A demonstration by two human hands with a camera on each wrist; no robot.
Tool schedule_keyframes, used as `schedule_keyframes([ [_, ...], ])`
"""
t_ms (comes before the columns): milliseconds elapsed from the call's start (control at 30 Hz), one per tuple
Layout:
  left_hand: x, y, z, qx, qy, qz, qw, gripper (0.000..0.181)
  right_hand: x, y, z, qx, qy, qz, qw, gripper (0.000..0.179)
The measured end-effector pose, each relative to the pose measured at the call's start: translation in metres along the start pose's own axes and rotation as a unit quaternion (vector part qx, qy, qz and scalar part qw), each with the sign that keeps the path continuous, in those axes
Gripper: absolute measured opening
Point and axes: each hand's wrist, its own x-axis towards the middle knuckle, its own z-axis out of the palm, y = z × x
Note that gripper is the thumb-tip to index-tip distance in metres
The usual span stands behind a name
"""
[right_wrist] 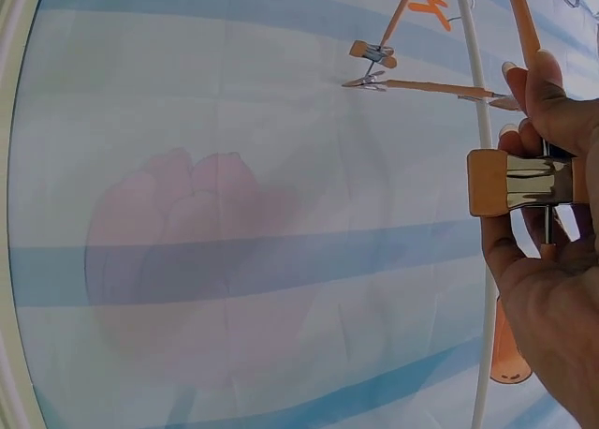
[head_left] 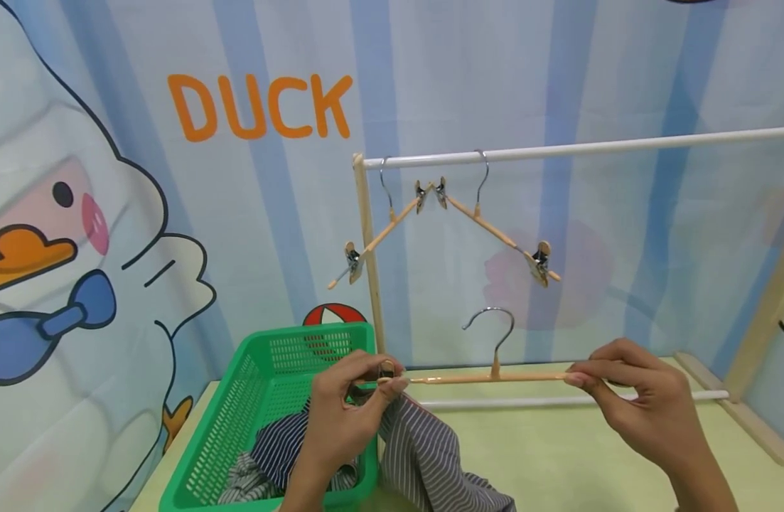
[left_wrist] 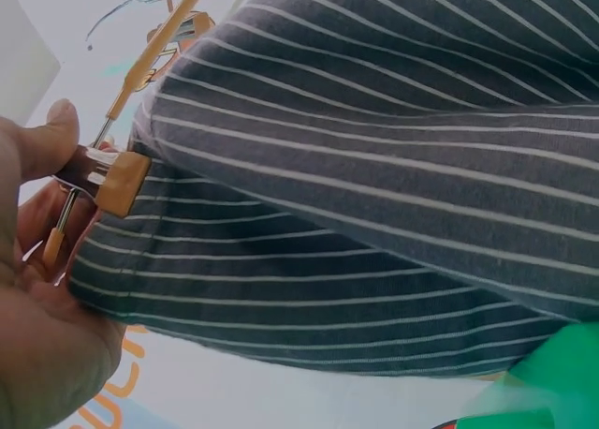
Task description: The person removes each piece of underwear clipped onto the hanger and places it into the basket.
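A clip hanger with a metal hook is held level between both hands, below the rail. The left hand pinches its left end at the clip. A dark grey garment with thin white stripes hangs from that end; the left wrist view shows the clip over its edge, and its exact kind cannot be told. At the bar's other end, the right hand grips the hanger between thumb and fingers. The right clip sits among those fingers with no cloth visible in it.
A green basket with striped clothes inside stands at the left. Two clip hangers hang from the white rail of a wooden-ended rack. A lower white bar runs behind the hands, above the pale green table.
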Motion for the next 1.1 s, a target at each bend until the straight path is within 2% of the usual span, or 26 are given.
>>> schedule_keyframes([
  [267, 0.0008, -0.0012, 0.0004, -0.018, 0.0, 0.019, 0.9997, 0.008, 0.0014, -0.0007, 0.002, -0.016, -0.003, 0.015, 0.9998, 0.006],
  [533, 0.0008, 0.0002, 0.0011, -0.013, 0.014, 0.02, 0.9996, 0.012, 0.001, -0.0002, 0.0033, -0.015, -0.004, 0.021, 0.9996, 0.008],
  [867, 0.0018, 0.0015, -0.0011, -0.038, 0.016, 0.02, 0.999, 0.008, -0.0009, -0.0006, 0.0043, -0.011, -0.007, 0.028, 0.9995, 0.013],
  [1000, 0.0002, 0.0018, -0.0018, -0.044, 0.017, 0.015, 0.9988, 0.01, -0.0013, -0.0019, 0.0039, -0.004, -0.012, 0.029, 0.9995, 0.006],
  [1100, -0.0003, 0.0019, -0.0019, -0.05, 0.02, 0.027, 0.9981, 0.011, -0.0008, -0.0025, 0.0034, 0.0, -0.014, 0.027, 0.9995, 0.003],
])
